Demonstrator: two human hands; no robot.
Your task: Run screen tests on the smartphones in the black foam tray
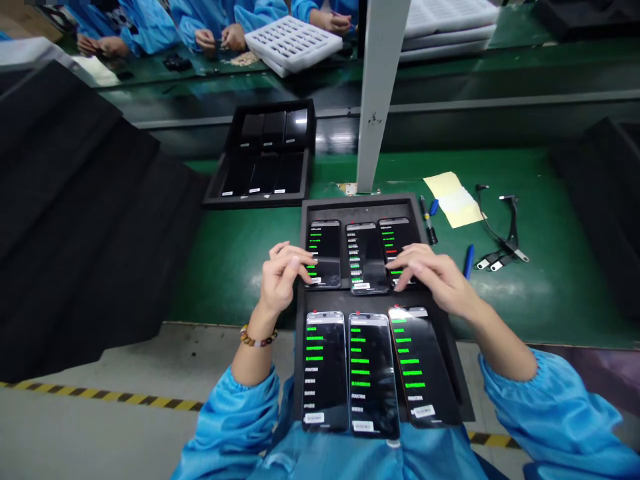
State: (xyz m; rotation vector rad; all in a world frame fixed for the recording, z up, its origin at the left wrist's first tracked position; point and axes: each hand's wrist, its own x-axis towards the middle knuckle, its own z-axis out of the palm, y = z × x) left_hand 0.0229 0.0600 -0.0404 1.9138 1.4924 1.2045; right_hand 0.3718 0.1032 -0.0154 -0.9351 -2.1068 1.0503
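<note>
A black foam tray [363, 208] in front of me holds smartphones in two rows of three, screens lit with lists of mostly green text. My left hand [281, 279], its fingers bent and apart, is at the lower left edge of the back-left phone [327, 253]. Over the back-right phone [395, 233] is my right hand [436, 275], fingers spread, covering part of its screen. The back-middle phone [369, 257] lies between the hands. Nearest my body are the front-left [325, 367], front-middle [374, 373] and front-right [425, 367] phones. Neither hand grips anything.
Beyond, another black tray [214, 193] holds dark-screened phones. A grey post [377, 100] rises behind my tray. At right lie yellow paper [453, 200], a marker [429, 223], a blue pen [469, 261] and short cables [511, 233]. Black foam [90, 220] stands left. Co-workers' hands [217, 39] are across the line.
</note>
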